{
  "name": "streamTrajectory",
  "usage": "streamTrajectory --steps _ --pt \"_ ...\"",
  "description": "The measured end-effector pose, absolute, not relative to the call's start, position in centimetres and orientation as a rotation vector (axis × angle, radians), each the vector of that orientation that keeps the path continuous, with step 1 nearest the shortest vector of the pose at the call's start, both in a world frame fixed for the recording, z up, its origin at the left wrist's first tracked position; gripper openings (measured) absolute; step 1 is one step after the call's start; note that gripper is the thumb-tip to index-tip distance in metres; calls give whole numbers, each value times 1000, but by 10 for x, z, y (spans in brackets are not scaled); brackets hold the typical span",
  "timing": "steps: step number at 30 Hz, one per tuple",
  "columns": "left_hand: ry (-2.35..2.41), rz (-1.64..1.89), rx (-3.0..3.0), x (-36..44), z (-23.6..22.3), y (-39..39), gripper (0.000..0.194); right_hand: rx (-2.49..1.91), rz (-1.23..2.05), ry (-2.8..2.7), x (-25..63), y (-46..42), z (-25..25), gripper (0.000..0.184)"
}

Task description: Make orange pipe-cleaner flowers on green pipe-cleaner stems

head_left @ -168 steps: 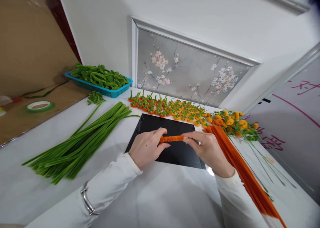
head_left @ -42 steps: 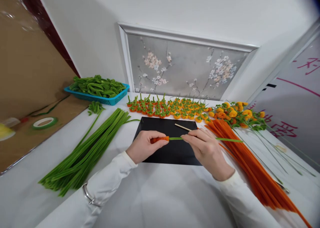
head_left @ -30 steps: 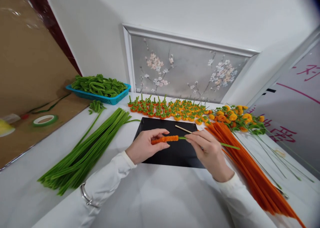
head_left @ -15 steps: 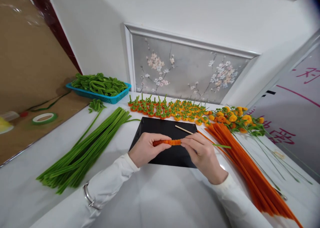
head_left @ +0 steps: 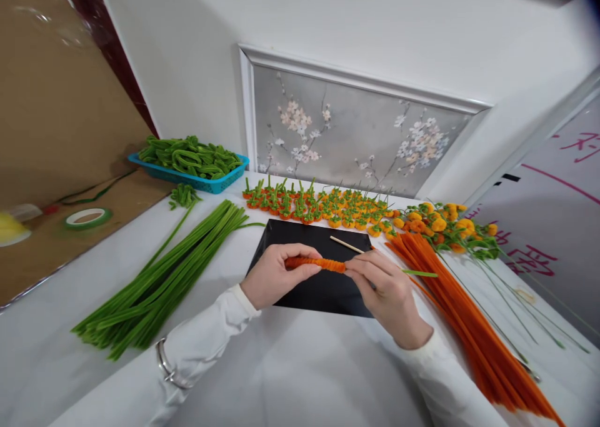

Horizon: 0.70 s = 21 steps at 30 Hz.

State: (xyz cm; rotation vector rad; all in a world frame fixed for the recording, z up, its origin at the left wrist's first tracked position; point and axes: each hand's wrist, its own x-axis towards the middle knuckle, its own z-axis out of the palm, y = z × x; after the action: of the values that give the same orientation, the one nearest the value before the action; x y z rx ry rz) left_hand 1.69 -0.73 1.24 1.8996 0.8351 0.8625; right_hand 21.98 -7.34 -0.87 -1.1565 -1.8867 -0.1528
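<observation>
A tightly coiled orange chenille stem (head_left: pixel 332 265) stretches between my two hands, above a black tray (head_left: pixel 323 299). My left hand (head_left: pixel 269 278) is closed round the left part of the coil, thumb along its front. At the coil's right end, my right hand (head_left: pixel 387 292) pinches with thumb and fingertips. From behind my right hand a short green stem (head_left: pixel 422 273) pokes out to the right; whether it joins the coil is hidden. A thin wooden stick (head_left: pixel 345 244) lies over the tray, its right end hidden by that hand.
Green chenille stems (head_left: pixel 164 277) lie left and orange ones (head_left: pixel 473 333) right. Small orange and yellow flower heads (head_left: pixel 323 205) stand behind the tray, with finished flowers (head_left: pixel 445 226) at right. A blue basket (head_left: pixel 206 183) holds green pieces; green tape (head_left: pixel 88 218) sits left.
The coil's right end has spread slightly and tilts downward a little. My right hand has shifted slightly right. The whole view has moved a bit.
</observation>
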Motion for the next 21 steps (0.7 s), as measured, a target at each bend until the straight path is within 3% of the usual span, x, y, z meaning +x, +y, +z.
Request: streamTrajectory --steps 21 --pt "728 886 1826 17 13 -18 13 -1130 -149 -1854 218 -75 -5 14"
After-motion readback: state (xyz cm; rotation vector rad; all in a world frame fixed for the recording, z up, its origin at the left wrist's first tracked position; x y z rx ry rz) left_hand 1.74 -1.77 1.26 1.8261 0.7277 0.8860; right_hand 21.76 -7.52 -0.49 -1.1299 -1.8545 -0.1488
